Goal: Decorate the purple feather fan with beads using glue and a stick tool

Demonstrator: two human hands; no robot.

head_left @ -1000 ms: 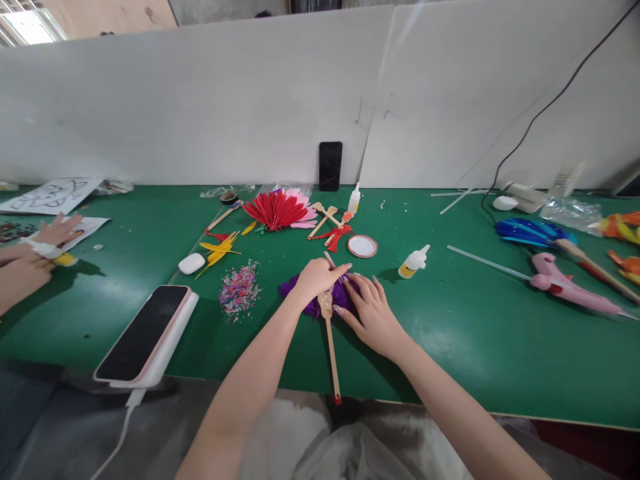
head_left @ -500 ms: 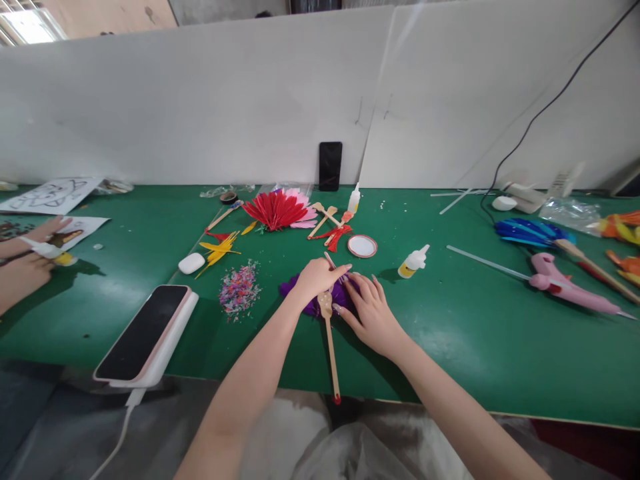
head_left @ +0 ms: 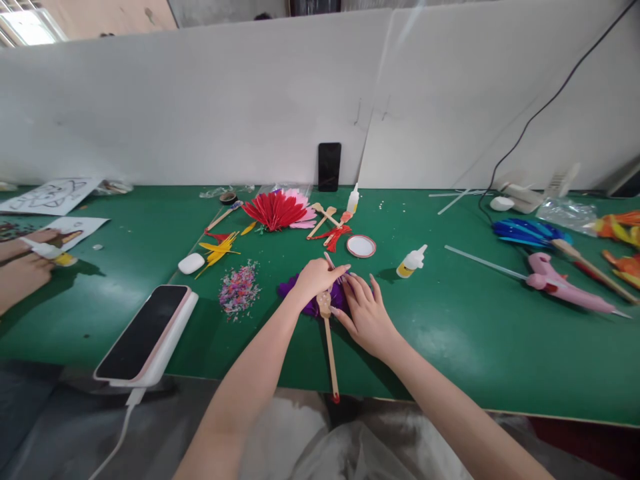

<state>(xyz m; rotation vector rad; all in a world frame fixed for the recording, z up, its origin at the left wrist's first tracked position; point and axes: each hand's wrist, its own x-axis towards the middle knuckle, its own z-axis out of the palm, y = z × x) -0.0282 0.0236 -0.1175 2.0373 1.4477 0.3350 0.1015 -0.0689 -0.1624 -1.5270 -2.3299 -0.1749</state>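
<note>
A purple feather fan lies on the green table in front of me, its wooden stick handle pointing toward the table's near edge. My left hand rests on top of the purple feathers, fingers curled and pinching a thin stick at the fan's centre. My right hand lies flat beside it, fingertips pressing the feathers where they meet the handle.
Nearby lie a glue bottle, a white round lid, a red and pink feather fan, yellow feathers, a confetti pile and a phone on a stand. A pink glue gun lies right. Another person's hands work at far left.
My right hand has shifted slightly left, closer onto the fan's centre. The other person's hand at far left has drawn back toward the edge. My left hand stays put.
</note>
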